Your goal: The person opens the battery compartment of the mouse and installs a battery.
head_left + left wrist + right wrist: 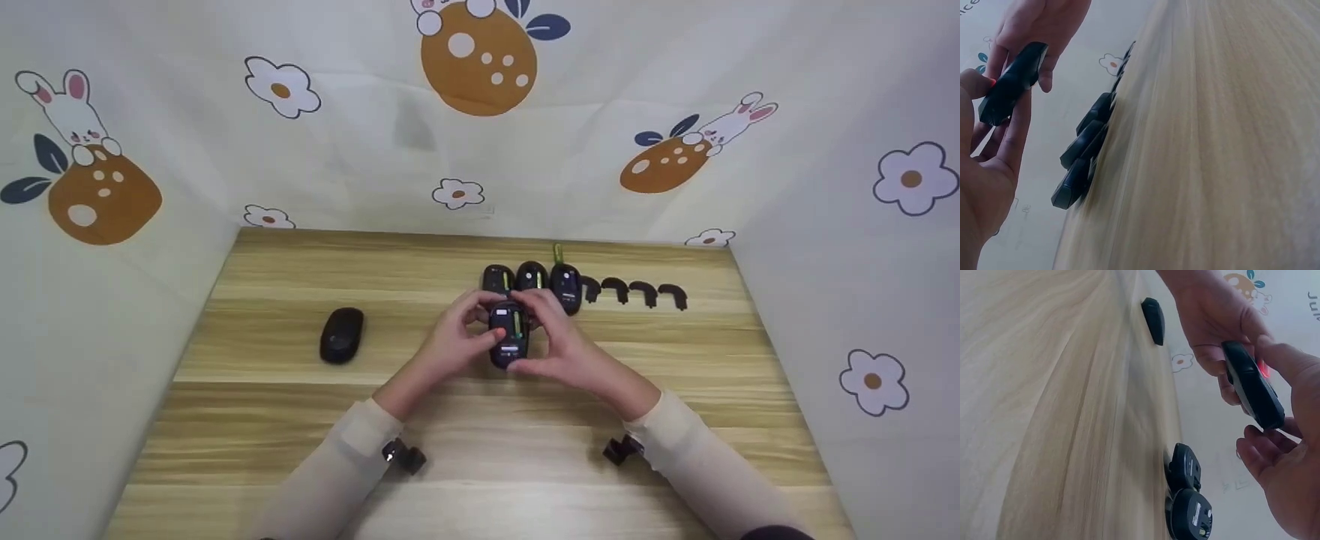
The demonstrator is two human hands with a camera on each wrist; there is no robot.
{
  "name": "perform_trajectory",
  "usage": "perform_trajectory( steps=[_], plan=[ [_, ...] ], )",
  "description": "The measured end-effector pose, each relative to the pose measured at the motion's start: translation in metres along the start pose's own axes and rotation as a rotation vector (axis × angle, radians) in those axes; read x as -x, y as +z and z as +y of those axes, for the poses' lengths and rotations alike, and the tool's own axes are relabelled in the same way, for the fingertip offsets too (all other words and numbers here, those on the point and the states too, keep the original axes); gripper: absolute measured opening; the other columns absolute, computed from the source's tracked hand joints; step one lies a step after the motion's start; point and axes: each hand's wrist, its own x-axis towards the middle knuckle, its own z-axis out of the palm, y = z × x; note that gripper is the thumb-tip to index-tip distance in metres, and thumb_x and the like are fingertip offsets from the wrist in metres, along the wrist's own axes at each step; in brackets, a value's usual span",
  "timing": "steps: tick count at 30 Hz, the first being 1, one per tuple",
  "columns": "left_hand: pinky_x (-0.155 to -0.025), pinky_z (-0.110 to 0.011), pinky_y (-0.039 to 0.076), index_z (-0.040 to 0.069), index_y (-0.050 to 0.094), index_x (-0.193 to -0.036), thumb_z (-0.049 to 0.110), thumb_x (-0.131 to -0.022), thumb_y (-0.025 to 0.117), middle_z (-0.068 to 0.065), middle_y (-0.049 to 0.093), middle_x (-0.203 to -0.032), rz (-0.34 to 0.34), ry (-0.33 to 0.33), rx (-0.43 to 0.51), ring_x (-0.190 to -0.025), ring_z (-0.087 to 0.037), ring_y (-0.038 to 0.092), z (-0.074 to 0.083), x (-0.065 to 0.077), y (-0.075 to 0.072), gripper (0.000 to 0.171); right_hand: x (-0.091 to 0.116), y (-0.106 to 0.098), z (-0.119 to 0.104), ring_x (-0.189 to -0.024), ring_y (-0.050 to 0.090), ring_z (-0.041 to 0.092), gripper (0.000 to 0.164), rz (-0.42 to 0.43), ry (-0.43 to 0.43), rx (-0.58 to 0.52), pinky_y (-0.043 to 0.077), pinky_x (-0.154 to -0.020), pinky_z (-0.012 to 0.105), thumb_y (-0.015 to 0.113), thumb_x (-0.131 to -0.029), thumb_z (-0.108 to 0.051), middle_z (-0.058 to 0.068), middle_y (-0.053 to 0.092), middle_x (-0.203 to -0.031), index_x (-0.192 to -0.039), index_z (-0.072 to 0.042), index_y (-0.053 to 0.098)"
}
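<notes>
Both hands hold a black computer mouse (508,349) above the table, its underside turned up. Its battery slot lies uncovered, with a yellow-green battery (517,324) in it. My left hand (456,339) grips the left side, thumb on the underside, where a red glow shows at the thumb tip; in the left wrist view its fingers support the mouse from below. The right hand (564,351) has its thumb at the near right edge and fingers at the far end. The right wrist view shows the held mouse (1252,385) tilted between both hands.
Behind the hands lie three more overturned mice, a left one (498,277), a middle one (532,274) and a right one (568,291). A battery (557,253) shows beyond the right one. Several curved black covers (643,293) lie rightward. Another mouse (342,335) sits upright at left.
</notes>
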Motion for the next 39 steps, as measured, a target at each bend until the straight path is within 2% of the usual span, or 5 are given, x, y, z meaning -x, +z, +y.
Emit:
perform_trajectory(
  steps=[8,13,25,33,39],
  plan=[
    [-0.085,-0.030,0.065,0.001,0.065,-0.142,0.004,-0.097,0.082,-0.016,0.066,-0.133,0.012,0.010,0.034,-0.107,-0.032,0.071,0.001,-0.002,-0.002,0.049,0.003,-0.001,-0.004,-0.155,0.041,0.033,0.117,-0.050,-0.008,0.060,0.042,-0.127,0.048,0.100,-0.082,-0.025,0.013,0.031,-0.170,-0.173,-0.007,0.030],
    [-0.086,-0.032,0.067,0.000,0.064,-0.144,0.005,-0.097,0.082,-0.017,0.067,-0.134,0.008,0.002,0.049,-0.109,-0.039,0.071,0.003,-0.001,-0.002,0.050,0.003,-0.002,-0.005,-0.154,0.044,0.030,0.110,-0.034,0.008,0.070,0.042,-0.127,0.046,0.098,-0.086,-0.024,0.010,0.036,-0.170,-0.173,-0.007,0.033],
    [-0.088,-0.039,0.069,0.002,0.060,-0.152,0.002,-0.098,0.082,-0.019,0.060,-0.143,-0.041,0.010,0.055,-0.108,-0.028,0.072,0.007,0.003,-0.004,0.059,0.004,-0.001,-0.002,-0.146,0.054,0.031,0.103,0.002,-0.005,0.076,0.045,-0.125,0.049,0.096,-0.088,-0.026,0.010,0.044,-0.166,-0.171,-0.005,0.038],
    [-0.095,-0.039,0.066,0.013,0.053,-0.162,0.009,-0.092,0.088,-0.013,0.054,-0.157,-0.114,0.021,-0.082,-0.124,-0.032,0.066,0.009,0.007,-0.012,0.078,0.002,-0.002,0.001,-0.148,0.054,0.032,0.105,0.016,-0.031,0.123,0.045,-0.124,0.045,0.097,-0.086,-0.024,0.013,0.047,-0.165,-0.171,-0.005,0.039],
    [-0.114,-0.044,0.055,0.019,0.044,-0.169,0.015,-0.085,0.095,-0.004,0.047,-0.167,-0.186,0.046,-0.234,-0.140,-0.027,0.057,0.009,0.009,-0.019,0.098,-0.001,-0.002,0.003,-0.146,0.055,0.032,0.104,0.019,-0.032,0.140,0.046,-0.124,0.045,0.098,-0.085,-0.026,0.013,0.049,-0.163,-0.168,-0.002,0.041]
  ],
)
